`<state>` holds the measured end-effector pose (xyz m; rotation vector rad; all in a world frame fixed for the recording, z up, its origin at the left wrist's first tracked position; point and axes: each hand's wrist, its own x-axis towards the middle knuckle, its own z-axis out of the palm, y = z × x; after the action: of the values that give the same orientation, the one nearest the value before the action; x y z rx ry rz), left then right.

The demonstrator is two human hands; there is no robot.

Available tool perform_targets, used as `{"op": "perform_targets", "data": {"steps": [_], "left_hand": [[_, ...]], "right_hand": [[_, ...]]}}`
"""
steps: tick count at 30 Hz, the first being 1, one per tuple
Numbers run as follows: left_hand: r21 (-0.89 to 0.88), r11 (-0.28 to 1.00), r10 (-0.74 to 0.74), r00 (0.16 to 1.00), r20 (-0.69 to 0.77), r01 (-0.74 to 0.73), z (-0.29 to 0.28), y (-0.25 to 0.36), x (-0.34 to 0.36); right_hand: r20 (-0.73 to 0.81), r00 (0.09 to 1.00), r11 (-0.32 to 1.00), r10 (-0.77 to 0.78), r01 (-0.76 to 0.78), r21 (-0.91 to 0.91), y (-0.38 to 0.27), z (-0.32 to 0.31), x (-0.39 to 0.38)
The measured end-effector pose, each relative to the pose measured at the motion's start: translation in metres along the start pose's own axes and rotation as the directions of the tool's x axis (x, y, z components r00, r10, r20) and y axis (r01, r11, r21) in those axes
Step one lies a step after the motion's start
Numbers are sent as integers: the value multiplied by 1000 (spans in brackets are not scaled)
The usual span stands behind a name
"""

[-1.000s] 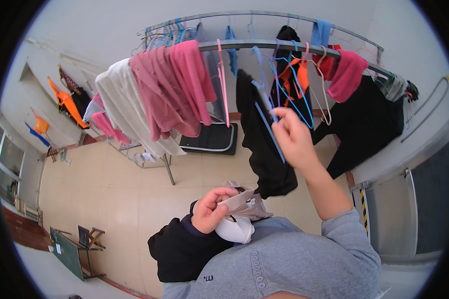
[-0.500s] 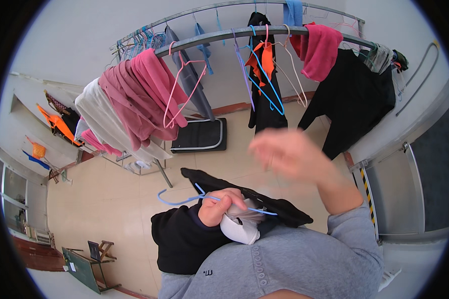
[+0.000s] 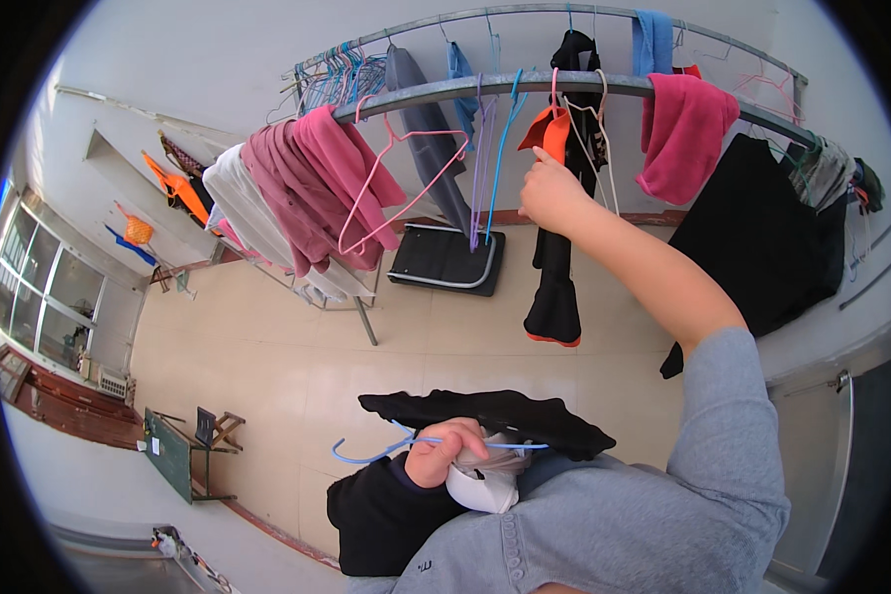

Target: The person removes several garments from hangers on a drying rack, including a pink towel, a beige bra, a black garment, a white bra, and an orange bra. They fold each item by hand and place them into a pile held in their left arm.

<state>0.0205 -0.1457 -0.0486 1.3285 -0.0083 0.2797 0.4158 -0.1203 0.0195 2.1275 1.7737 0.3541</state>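
Note:
My left hand (image 3: 445, 453) is closed around a light blue clothes hanger (image 3: 364, 457) in front of my body. Against that hand are a crumpled white item (image 3: 483, 487), of a kind I cannot make out, and a black garment (image 3: 495, 414) stretching to the right. My right arm reaches up to the near rail, and my right hand (image 3: 552, 194) has its fingers curled at the lower edge of an orange cloth (image 3: 548, 135). This cloth hangs by a pink hanger (image 3: 554, 91). Some of the right fingertips are hidden.
Towels and shirts (image 3: 292, 188) drape over the near metal rail (image 3: 426, 95) at left. An empty pink hanger (image 3: 406, 188), purple and blue hangers and a dark pink cloth (image 3: 685, 134) hang along it. Black clothing (image 3: 762, 238) hangs right. A folded black-topped frame (image 3: 445, 259) lies below.
My right hand has moved up and forward from above the floor to the orange cloth. The purple and blue hangers have turned edge-on. My left hand keeps its hold on the blue hanger.

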Motion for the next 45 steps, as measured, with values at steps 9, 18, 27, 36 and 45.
{"op": "perform_targets", "data": {"steps": [9,18,27,36,45], "left_hand": [[-17,1000,-14,996,-89,12,26,-6,-14],[-38,998,51,998,46,-49,18,-3,-13],[-66,993,101,994,49,-97,-5,-5,-35],[-119,990,82,992,99,-70,-24,-5,-39],[-162,983,100,989,111,-81,-36,-15,-36]], "right_hand": [[297,945,970,138,-68,-232,-8,80,71],[384,848,801,364,-75,-594,12,85,35],[-215,925,897,314,-363,-251,-19,2,-61],[-237,589,634,772,-688,353,-6,-7,-128],[-232,359,427,904,-752,502,18,17,-126]]}}
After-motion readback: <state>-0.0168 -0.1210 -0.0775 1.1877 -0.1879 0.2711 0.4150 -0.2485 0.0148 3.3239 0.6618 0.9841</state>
